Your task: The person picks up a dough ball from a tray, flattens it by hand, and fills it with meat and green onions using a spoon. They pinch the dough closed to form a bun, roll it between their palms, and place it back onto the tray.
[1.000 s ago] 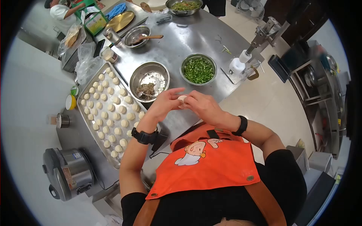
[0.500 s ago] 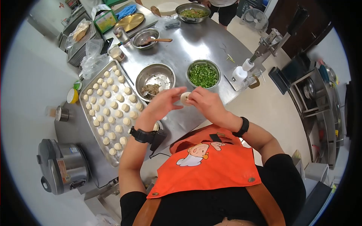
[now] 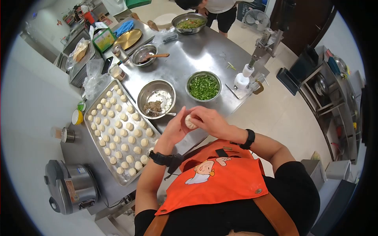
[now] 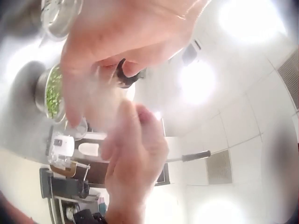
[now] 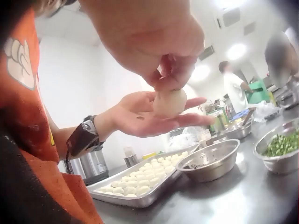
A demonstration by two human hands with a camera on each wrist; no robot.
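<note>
A round, white, pleated dough bun (image 3: 190, 122) is between the two hands, in front of the bowls. In the right wrist view my left hand (image 5: 135, 114) lies palm up under the bun, its fingers stretched out straight. My right hand (image 3: 214, 121) comes from above and pinches the gathered top of the dough with thumb and fingertips. The left wrist view is blurred around the dough. Just beyond the hands stands a metal bowl of minced filling (image 3: 173, 96) with a spoon (image 3: 167, 114) in it. Beside that is a bowl of chopped greens (image 3: 188, 84).
A metal tray (image 3: 91, 137) with several rows of dough pieces stands at the left. A rice cooker (image 3: 73, 188) is nearer. Farther back are a bowl with a wooden-handled utensil (image 3: 159, 55) and a pan of greens (image 3: 189, 23). A hand press (image 3: 242, 80) stands at the right edge.
Half a second ago the dough was held up by the right hand, apart from the left palm. Now it sits against the left palm, pinched from above. The head view has shifted slightly.
</note>
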